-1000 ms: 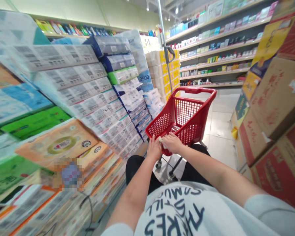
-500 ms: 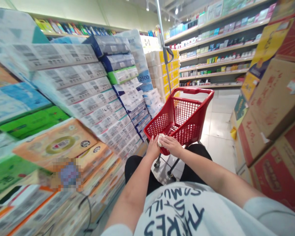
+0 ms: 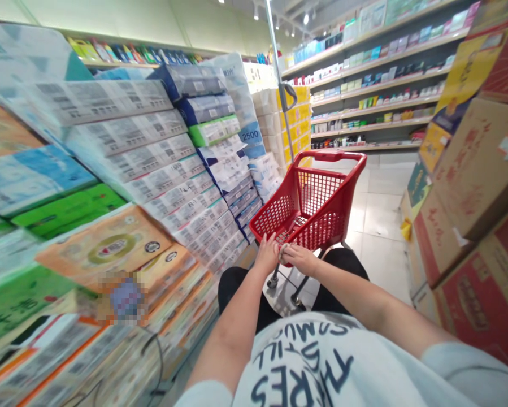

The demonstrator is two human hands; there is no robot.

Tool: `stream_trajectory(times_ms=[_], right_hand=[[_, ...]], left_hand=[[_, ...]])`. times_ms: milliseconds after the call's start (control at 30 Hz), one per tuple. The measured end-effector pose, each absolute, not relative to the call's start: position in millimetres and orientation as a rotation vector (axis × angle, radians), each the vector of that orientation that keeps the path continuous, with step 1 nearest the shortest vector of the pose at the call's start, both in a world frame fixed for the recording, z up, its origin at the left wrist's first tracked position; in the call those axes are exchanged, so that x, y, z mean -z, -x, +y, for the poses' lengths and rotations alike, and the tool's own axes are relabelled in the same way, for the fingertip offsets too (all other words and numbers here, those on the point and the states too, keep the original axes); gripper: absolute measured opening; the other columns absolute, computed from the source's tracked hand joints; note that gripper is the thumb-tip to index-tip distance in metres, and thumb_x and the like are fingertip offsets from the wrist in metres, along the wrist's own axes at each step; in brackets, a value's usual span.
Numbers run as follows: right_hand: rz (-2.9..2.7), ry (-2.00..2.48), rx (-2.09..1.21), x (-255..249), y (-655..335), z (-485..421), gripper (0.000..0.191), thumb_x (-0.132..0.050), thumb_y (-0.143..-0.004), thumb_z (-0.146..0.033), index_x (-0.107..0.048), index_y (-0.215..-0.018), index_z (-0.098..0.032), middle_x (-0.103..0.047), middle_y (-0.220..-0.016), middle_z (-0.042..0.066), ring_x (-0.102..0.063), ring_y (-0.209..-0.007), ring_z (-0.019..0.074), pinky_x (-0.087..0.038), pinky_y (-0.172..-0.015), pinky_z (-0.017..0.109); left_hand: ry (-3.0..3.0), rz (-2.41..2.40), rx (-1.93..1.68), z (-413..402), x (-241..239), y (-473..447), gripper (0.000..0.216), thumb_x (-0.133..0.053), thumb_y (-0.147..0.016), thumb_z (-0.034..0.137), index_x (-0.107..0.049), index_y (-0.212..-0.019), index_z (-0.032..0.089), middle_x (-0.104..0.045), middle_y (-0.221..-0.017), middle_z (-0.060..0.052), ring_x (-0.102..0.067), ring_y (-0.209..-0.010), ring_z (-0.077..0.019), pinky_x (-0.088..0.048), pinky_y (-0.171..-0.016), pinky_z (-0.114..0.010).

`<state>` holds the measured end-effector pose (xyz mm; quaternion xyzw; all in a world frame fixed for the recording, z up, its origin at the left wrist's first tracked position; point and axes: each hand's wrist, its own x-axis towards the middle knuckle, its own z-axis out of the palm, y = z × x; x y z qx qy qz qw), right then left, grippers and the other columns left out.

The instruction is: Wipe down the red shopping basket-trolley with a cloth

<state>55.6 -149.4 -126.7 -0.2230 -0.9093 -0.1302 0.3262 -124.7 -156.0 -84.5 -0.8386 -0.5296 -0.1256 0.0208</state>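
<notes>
A red plastic shopping cart [image 3: 321,237] stands in front of me, its near rim right by my hands. My left hand [image 3: 266,254] is at that rim with its fingers stretched out; whether it rests on the plastic I cannot tell. Close beside it, my right hand [image 3: 302,260] is closed around a small, crumpled whitish cloth or tissue [image 3: 282,252], which is mostly covered by the fingers. The perforated basket shows its red bottom.
Stacked tissue packs [image 3: 156,141] rise on the left, with orange packs [image 3: 109,243] nearer to me. Cardboard cartons [image 3: 476,169] line the right side. Shelves of boxed goods [image 3: 376,85] fill the back, and a metal pole [image 3: 279,62] stands behind the cart.
Both hands were together on the whitish cloth. Now the left hand has come apart from it, and the right hand holds it slightly lower and further right.
</notes>
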Motion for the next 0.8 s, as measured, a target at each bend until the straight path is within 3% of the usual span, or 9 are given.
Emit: stream_trajectory(times_ms=[133,267,433,633,800], right_hand=[[-2.4,0.62,0.35,128.3,-51.8,-152.7,0.021,-0.044,-0.096,-0.018,-0.064,-0.092,-0.019,-0.061,-0.094,0.007,-0.053,-0.091,0.0179,-0.044,-0.087,0.033],[-2.484,0.651,0.372,127.8,-49.9,-153.9,0.018,-0.048,-0.094,-0.019,-0.065,-0.093,-0.019,-0.061,-0.095,0.007,-0.053,-0.092,0.0188,-0.044,-0.085,0.033],[-2.535,0.72,0.401,138.2,-46.7,-154.1,0.018,-0.049,-0.094,-0.019,-0.067,-0.095,-0.019,-0.061,-0.092,0.007,-0.054,-0.095,0.0199,-0.043,-0.089,0.036],[-2.581,0.784,0.373,144.0,-41.7,-154.8,0.02,-0.049,-0.094,-0.018,-0.068,-0.096,-0.018,-0.062,-0.095,0.007,-0.056,-0.096,0.0187,-0.044,-0.092,0.035],[-2.67,0.841,0.375,147.3,-38.6,-160.4,0.028,-0.041,-0.097,-0.019,-0.069,-0.097,-0.017,-0.063,-0.097,0.008,-0.057,-0.098,0.0187,-0.044,-0.096,0.034]], left_hand=[[2.601,-1.583,0.386,-154.5,85.3,124.1,0.037,-0.024,-0.096,0.014,-0.06,-0.103,0.014,-0.055,-0.135,-0.013,-0.027,-0.143,-0.0194,-0.014,-0.121,-0.051],[2.55,-1.605,0.393,-155.6,86.0,122.4,0.042,-0.019,-0.097,0.015,-0.06,-0.098,0.011,-0.049,-0.141,-0.015,-0.024,-0.144,-0.0196,-0.017,-0.122,-0.047],[2.543,-1.606,0.429,-156.0,89.0,122.4,0.041,-0.02,-0.097,0.015,-0.061,-0.097,0.011,-0.048,-0.142,-0.015,-0.024,-0.144,-0.0209,-0.02,-0.121,-0.05],[2.583,-1.548,0.428,-152.6,91.2,125.3,0.037,-0.025,-0.095,0.011,-0.062,-0.1,0.013,-0.057,-0.132,-0.015,-0.031,-0.141,-0.0197,-0.016,-0.121,-0.054],[2.516,-1.617,0.494,-153.1,93.9,125.1,0.034,-0.028,-0.096,0.013,-0.062,-0.101,0.011,-0.051,-0.14,-0.014,-0.024,-0.144,-0.0235,-0.024,-0.119,-0.052]])
